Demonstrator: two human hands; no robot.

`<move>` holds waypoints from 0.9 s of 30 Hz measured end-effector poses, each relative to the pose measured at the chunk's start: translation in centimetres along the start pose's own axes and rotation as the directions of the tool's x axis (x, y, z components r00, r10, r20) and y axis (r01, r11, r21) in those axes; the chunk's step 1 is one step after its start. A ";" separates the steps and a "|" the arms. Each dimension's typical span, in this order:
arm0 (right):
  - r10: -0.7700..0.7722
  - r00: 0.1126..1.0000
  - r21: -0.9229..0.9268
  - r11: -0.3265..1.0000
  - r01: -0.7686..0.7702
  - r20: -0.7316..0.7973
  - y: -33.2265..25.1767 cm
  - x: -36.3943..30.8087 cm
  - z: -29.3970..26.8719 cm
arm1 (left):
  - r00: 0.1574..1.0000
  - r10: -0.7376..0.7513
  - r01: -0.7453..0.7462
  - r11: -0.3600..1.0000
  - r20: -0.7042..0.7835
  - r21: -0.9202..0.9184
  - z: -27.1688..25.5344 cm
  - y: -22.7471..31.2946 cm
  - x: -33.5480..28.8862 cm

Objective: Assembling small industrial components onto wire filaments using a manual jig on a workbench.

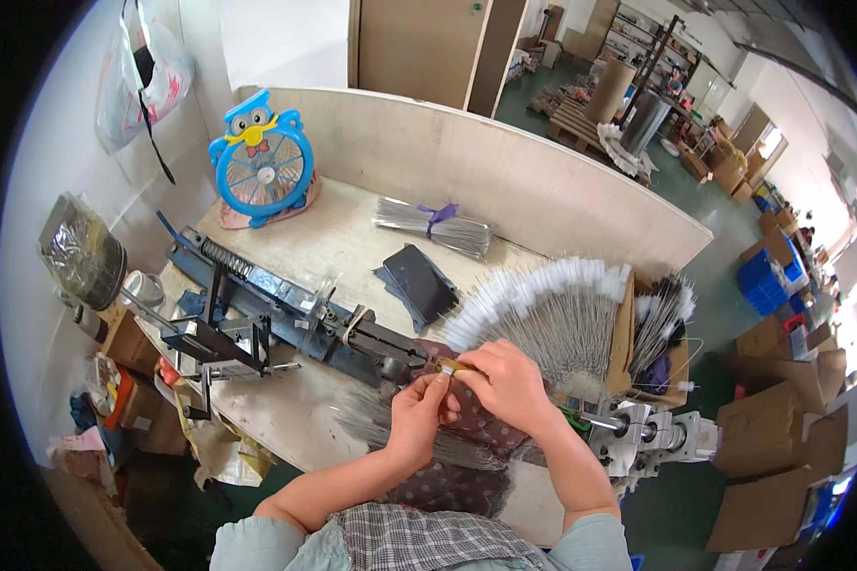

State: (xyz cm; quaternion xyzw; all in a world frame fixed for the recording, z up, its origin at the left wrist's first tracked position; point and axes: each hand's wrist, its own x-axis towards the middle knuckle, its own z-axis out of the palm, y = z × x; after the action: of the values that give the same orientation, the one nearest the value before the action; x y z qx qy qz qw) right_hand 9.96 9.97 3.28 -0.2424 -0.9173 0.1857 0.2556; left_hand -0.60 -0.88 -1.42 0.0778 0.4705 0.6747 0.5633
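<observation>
1. The left hand (419, 404) and the right hand (505, 381) meet over the front edge of the workbench (343, 228), fingertips almost touching, so that one small piece can be worked between both
2. That piece is a short brass-coloured tube (452, 365), lying crosswise between the two hands; the left thumb and forefinger pinch its near end, and the right hand closes over its far end
3. Just beyond the right hand spreads a fan of white-tipped wire brushes (552, 305), stems gathered toward the hands and tufts outward, probably so that a single stem can be drawn off without tangling
4. Under the wrists a dark dotted cloth (476, 428) covers the lap and bench edge, with loose bare wires (371, 419) lying on it near the left hand
5. A long dark metal jig (286, 309) runs diagonally across the bench and ends close to the hands, which keeps it within reach
6. An open cardboard box (671, 357) to the right holds more brushes standing on end, white and dark tufts upward
7. Farther back lie a tied bundle of wires (433, 226) and a dark flat pouch (419, 283), well apart from the hands
8. A blue owl-shaped fan (262, 167) stands at the back left corner, facing the seat
</observation>
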 end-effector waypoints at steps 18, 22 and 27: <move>0.057 0.977 -0.167 0.982 -0.092 -0.206 -2.5 -1.4 2.5 | 0.997 0.073 -0.066 0.975 0.028 -0.214 0.5 -0.9 0.1; 0.057 0.976 -0.162 0.983 -0.092 -0.209 -2.0 -1.7 1.1 | 0.999 0.051 -0.052 0.946 -0.012 -0.319 1.4 -0.1 -0.1; -0.070 0.977 -0.184 0.982 0.032 -0.202 -1.6 -1.9 1.4 | 0.990 0.135 -0.123 0.964 0.033 -0.235 0.3 -1.6 0.2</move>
State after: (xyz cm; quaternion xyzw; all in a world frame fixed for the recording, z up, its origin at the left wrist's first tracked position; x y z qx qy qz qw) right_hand 10.02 7.32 2.16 -0.2589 -0.9045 0.0692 0.3317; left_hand 0.62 -0.66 -2.52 0.0581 0.3683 0.7583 0.5347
